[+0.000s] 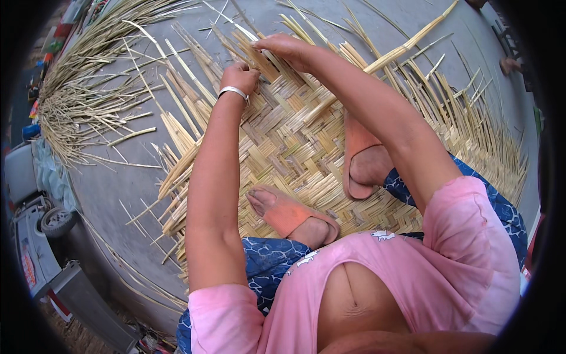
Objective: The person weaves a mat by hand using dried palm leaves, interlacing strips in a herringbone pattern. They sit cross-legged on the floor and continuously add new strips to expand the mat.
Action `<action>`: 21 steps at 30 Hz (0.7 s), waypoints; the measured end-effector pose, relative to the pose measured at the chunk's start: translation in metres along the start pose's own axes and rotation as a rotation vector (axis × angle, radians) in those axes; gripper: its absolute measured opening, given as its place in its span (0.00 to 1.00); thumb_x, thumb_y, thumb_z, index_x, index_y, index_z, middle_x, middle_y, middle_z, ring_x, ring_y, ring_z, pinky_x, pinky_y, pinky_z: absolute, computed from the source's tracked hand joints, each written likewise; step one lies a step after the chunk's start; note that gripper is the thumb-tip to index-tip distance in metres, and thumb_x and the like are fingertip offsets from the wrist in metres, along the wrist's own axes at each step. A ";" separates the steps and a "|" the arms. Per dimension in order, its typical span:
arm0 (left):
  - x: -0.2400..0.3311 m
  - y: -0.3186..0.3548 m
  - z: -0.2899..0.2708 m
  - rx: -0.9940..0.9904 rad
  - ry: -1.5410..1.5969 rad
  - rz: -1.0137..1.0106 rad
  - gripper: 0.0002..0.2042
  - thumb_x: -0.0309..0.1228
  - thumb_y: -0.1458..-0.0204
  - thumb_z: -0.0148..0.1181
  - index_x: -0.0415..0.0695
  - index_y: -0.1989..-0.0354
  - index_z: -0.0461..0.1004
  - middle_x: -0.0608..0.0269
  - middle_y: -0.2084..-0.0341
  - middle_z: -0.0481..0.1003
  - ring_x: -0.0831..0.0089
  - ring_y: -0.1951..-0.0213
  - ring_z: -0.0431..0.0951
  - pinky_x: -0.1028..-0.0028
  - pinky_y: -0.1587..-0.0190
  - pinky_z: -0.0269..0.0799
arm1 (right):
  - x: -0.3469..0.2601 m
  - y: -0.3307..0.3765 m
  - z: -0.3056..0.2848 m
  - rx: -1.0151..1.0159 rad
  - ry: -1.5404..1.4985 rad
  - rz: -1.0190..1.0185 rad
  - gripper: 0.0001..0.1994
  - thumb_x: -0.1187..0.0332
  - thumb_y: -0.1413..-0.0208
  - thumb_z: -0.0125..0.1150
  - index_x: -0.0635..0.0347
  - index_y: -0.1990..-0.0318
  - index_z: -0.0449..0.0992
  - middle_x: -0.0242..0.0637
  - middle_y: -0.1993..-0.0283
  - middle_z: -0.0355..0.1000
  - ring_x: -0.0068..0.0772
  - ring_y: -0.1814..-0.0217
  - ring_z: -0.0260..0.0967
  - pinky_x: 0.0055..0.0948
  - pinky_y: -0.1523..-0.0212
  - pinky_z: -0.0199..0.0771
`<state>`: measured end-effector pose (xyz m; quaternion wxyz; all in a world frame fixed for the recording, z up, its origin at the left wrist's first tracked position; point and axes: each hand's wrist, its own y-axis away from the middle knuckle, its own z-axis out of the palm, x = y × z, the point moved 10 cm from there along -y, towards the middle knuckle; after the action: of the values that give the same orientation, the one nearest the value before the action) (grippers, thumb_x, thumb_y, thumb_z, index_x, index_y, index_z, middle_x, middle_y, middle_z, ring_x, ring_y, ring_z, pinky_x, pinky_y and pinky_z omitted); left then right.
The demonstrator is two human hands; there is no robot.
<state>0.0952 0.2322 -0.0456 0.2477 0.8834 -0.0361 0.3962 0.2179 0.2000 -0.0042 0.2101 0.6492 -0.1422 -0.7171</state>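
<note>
My orange sandals (284, 211) rest on the woven mat (289, 153). At its far edge, my left hand (240, 78) curls and my right hand (287, 50) bends over unwoven strips (263, 66); whether either grips, I can't tell. Beyond, leftward, lies a stalk pile (79, 88).

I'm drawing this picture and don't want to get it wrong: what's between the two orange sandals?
Only the woven mat shows, its flat strips crisscrossing between the left sandal and right sandal, in the head view.
</note>
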 end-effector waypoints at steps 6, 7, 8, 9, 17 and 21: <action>0.015 0.031 -0.005 -0.057 0.225 -0.039 0.09 0.32 0.51 0.56 0.40 0.67 0.75 0.66 0.80 0.71 0.77 0.85 0.68 0.75 0.82 0.66 | 0.003 0.001 -0.002 -0.047 -0.069 -0.071 0.14 0.60 0.49 0.56 0.63 0.63 0.72 0.37 0.65 0.71 0.26 0.66 0.70 0.28 0.66 0.72; 0.016 0.039 -0.011 0.041 0.283 0.008 0.09 0.32 0.50 0.56 0.40 0.67 0.75 0.65 0.79 0.72 0.76 0.83 0.70 0.74 0.80 0.67 | 0.004 0.000 -0.002 -0.046 -0.063 -0.063 0.14 0.60 0.49 0.56 0.63 0.63 0.72 0.37 0.65 0.71 0.26 0.66 0.70 0.28 0.66 0.72; 0.014 0.049 -0.018 0.140 0.340 0.056 0.08 0.31 0.50 0.55 0.40 0.66 0.75 0.64 0.77 0.72 0.75 0.82 0.71 0.74 0.78 0.69 | 0.005 0.000 -0.001 -0.045 -0.058 -0.055 0.13 0.61 0.49 0.56 0.62 0.63 0.72 0.36 0.66 0.71 0.25 0.66 0.70 0.28 0.66 0.72; 0.018 0.060 -0.036 0.333 0.206 0.207 0.08 0.31 0.50 0.55 0.41 0.65 0.75 0.62 0.75 0.72 0.73 0.79 0.72 0.73 0.75 0.69 | 0.005 0.000 -0.001 -0.041 -0.052 -0.049 0.13 0.61 0.49 0.56 0.62 0.63 0.71 0.36 0.66 0.71 0.25 0.66 0.70 0.27 0.66 0.72; 0.014 0.123 -0.038 0.684 -0.321 0.313 0.24 0.44 0.59 0.64 0.48 0.54 0.69 0.59 0.53 0.65 0.57 0.48 0.62 0.61 0.46 0.56 | -0.007 0.015 0.004 -0.030 0.092 -0.179 0.17 0.63 0.49 0.55 0.63 0.53 0.69 0.37 0.58 0.70 0.25 0.58 0.68 0.28 0.55 0.67; 0.010 0.112 -0.036 0.670 -0.293 0.126 0.26 0.47 0.61 0.64 0.52 0.52 0.69 0.62 0.53 0.64 0.61 0.47 0.61 0.60 0.45 0.53 | -0.010 0.015 0.003 -0.022 0.164 -0.271 0.19 0.64 0.50 0.55 0.60 0.51 0.68 0.35 0.57 0.70 0.25 0.56 0.66 0.28 0.53 0.65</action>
<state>0.0488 0.1524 0.0274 -0.0880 0.9589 0.0062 0.2696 0.2177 0.1921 0.0122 0.1295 0.7165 -0.0277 -0.6849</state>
